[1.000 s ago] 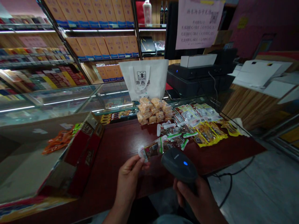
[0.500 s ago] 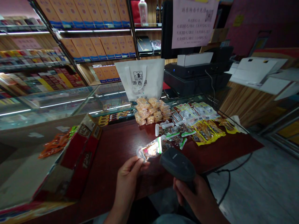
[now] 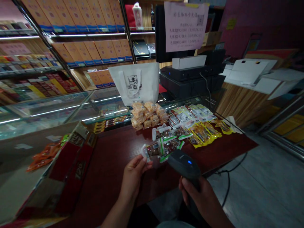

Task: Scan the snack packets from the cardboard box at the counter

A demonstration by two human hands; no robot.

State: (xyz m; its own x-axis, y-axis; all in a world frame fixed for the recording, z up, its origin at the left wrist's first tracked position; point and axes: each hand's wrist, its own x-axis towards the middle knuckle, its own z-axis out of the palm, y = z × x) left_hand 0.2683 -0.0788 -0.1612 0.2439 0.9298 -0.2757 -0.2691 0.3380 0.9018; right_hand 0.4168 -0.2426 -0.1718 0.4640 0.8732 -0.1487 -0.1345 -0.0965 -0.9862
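Observation:
My left hand [image 3: 136,169] pinches the near end of a small clear snack packet [image 3: 154,150] with a green edge, above the dark red tabletop [image 3: 114,158]. Wrapped in my right hand [image 3: 197,191] is a black barcode scanner [image 3: 184,164], a blue light glowing on its top and its head turned toward the packet. More green-edged snack packets [image 3: 172,146] lie just beyond. To their right are yellow-edged packets [image 3: 204,133], with a row of silvery packets [image 3: 190,114] behind. A pile of wrapped tan snacks [image 3: 147,115] sits in front of a white tote bag [image 3: 148,82].
At the left stands an open cardboard box [image 3: 68,167] with orange packets [image 3: 45,155] inside. Behind are a glass display counter [image 3: 78,106], a monitor with a paper sign [image 3: 186,28] and a black cash drawer [image 3: 192,85]. A cable [image 3: 228,186] hangs at the right.
The scanner's bright light on the packet has gone out, and a blue light now shows on its top. The view has shifted slightly; both hands keep their grips.

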